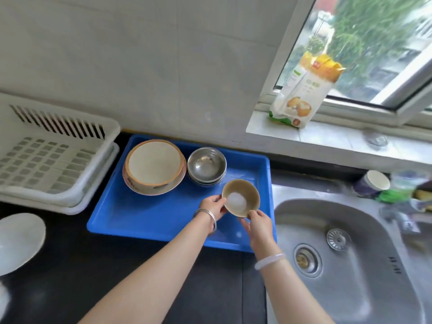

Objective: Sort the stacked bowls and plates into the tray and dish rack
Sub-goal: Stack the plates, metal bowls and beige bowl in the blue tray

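Bowl (240,197) clasped by left grip (211,205) and right grip (258,222) over blue tray (145,213) (steel bowls (207,164) behind)

We see a blue tray (145,220), a black counter (93,265), a white dish rack (46,160), silver steel bowls (207,163), a cream bowl (154,163) rimmed orange-brown, and a tan bowl (250,194), whitish inside.

Bright daylight from window (364,50); edges blurred, fisheye-warped.
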{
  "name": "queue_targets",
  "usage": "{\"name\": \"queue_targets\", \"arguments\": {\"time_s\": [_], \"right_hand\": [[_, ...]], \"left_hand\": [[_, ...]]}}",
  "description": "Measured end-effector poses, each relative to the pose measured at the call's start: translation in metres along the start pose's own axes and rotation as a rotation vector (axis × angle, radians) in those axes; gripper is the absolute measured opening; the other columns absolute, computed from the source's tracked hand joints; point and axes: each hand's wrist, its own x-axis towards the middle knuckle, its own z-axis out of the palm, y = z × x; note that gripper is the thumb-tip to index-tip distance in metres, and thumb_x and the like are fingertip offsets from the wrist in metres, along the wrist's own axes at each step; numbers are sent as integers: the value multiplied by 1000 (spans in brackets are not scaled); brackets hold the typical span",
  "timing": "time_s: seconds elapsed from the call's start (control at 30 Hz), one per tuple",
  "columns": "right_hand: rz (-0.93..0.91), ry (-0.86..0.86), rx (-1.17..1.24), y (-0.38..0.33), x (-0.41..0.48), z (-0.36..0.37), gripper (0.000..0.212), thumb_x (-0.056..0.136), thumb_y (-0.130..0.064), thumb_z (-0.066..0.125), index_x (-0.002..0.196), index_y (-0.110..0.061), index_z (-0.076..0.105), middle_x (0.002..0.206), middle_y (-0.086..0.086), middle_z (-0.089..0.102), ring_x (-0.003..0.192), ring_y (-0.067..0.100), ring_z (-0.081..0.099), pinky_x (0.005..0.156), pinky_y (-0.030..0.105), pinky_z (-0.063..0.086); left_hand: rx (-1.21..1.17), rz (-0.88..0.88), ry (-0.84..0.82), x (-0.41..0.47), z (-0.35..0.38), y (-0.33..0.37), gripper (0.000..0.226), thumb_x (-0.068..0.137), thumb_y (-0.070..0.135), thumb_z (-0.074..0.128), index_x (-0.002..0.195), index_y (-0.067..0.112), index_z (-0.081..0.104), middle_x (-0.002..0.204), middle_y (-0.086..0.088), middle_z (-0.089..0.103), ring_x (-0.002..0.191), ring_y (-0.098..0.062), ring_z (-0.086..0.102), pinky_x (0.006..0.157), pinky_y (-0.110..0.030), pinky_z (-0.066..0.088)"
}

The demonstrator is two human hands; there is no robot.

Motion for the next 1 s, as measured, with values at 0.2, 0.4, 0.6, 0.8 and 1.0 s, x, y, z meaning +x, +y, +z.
{"name": "queue_targets", "arguments": {"time_s": [0.2,0.4,0.6,0.8,1.0], "right_hand": [[34,50,35,-7,35,14,17,93,-1,48,101,2,63,112,20,63,101,31,63,76,30,55],[32,38,69,-18,65,24,22,93,-2,46,105,2,63,110,18,64,103,32,65,82,30,55],[33,21,150,-25,80,32,25,96,-11,48,118,-5,59,109,10,64,97,24,67,84,30,56],[28,14,213,-31,85,35,26,97,-12,48,118,-4,60,112,12,64,98,23,66,70,22,55],[55,17,232,-35,83,35,13,96,-14,50,104,-13,60,104,9,65,96,23,66,67,22,55]], "left_hand": [[-16,-21,44,38,19,-3,30,94,4,44,120,-5,55,106,-12,56,98,-23,52,83,-28,48],[-137,8,77,60,33,-1,26,95,5,42,117,0,56,97,-10,59,98,-23,53,81,-29,47],[-239,11,82,71,42,-1,24,96,10,43,115,4,56,88,-4,60,99,-23,55,88,-28,43],[-317,13,85,79,50,2,26,96,9,42,118,1,54,85,-5,60,102,-24,54,89,-29,43],[-347,17,96,81,52,3,26,96,8,43,118,0,54,96,-10,60,103,-25,53,90,-30,44]]}}
